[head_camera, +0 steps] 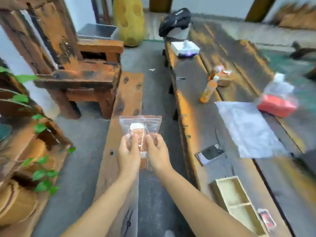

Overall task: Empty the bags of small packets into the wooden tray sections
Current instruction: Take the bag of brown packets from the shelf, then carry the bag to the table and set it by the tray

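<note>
Both hands raised over the wooden bench (119,151), left of the long dark table (213,117). Left hand (128,155) and right hand (158,154) side by side, each closed on the lower part of a clear zip bag (140,127), thumbs on the near face, fingers curled behind. Bag upright, red zip strip at the top, most of it standing above the two grips, a little of it hanging below between the wrists. Inside, brown-and-white small packets (138,134), sitting right between the two thumbs and just above them.

On the table, well to the right of the hands and nearer the camera: the wooden tray (227,189), pale, long, split into sections by a cross wall, nothing discernible inside the visible sections. Just beside the tray's near right corner, a small red-and-black packet (266,219), blurred. Farther along the table from the tray: a dark phone-like slab (209,153), a large flat clear plastic bag (251,129), a clear bag with red contents (278,100), an orange bottle (209,88), lying tilted. Whole view smeared by motion, finer print unreadable.
</note>
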Available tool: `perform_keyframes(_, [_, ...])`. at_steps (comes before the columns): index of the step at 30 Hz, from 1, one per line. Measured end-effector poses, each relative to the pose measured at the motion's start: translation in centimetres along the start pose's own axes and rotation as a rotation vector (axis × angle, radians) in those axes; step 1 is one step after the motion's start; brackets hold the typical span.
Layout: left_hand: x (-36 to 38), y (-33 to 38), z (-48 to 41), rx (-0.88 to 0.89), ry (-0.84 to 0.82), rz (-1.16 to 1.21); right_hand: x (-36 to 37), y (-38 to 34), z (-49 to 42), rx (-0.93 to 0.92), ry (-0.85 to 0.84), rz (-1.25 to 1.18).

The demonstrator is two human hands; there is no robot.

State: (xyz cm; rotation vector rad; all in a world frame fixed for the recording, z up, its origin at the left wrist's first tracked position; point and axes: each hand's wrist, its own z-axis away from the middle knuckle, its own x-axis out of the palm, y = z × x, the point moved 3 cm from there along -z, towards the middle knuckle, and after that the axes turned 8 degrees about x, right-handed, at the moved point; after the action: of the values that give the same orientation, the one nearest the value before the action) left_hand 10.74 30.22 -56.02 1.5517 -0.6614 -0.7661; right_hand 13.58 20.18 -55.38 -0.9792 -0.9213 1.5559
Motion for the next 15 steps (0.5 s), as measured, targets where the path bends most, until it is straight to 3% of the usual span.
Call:
perform_keyframes(7, [18.0, 2.4, 10.7, 0.084, -0.525, -0.048, -20.1, 5.1, 3.7, 0.096, 0.492, -0.21])
perform_keyframes(15, [30.5, 1.5, 26.7, 0.04, -0.878, -0.116, -36.4, 13.8, 10.7, 0.227, 0.777, -0.391])
